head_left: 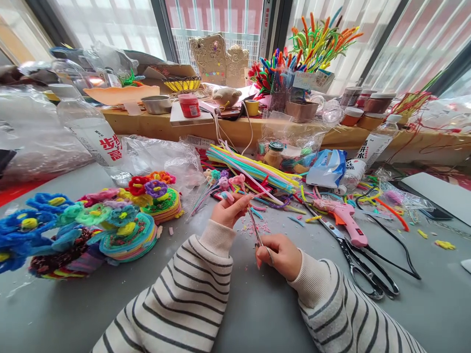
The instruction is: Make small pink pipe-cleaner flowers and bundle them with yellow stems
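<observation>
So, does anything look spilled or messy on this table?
Yes: pink crumbs lie scattered on the grey table between the left hand, pinching a pink stem, and the right hand, gripping a thin metal tool. Cut coloured scraps are strewn further right, around the scissors.

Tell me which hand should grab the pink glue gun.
Right, probably: the right hand sits nearer the pink glue gun, though it holds a thin tool; the left hand pinches a pipe cleaner.
</observation>
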Demonstrator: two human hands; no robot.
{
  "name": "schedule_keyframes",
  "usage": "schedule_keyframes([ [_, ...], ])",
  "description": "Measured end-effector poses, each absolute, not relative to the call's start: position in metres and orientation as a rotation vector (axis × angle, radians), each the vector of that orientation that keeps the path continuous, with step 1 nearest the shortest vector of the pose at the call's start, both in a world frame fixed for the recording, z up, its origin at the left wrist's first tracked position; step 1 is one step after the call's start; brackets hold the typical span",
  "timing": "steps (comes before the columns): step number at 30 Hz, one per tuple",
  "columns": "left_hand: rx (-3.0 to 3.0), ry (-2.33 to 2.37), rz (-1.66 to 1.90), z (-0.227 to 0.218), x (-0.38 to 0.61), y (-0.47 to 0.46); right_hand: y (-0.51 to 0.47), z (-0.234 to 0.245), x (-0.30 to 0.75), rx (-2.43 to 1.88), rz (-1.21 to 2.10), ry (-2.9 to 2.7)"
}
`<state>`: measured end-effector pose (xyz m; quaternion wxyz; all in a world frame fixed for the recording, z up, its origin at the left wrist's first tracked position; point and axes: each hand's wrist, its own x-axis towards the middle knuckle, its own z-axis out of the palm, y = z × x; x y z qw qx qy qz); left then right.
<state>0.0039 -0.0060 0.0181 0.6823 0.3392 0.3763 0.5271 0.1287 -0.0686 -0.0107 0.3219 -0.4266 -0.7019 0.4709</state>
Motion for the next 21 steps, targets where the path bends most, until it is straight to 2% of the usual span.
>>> schedule_keyframes([
  [21,0.672,0.87,1.235,0.0184,-0.0001,-0.0048,-0.0626,-0.0122,0.1328,-1.309,1.041,-1.543],
])
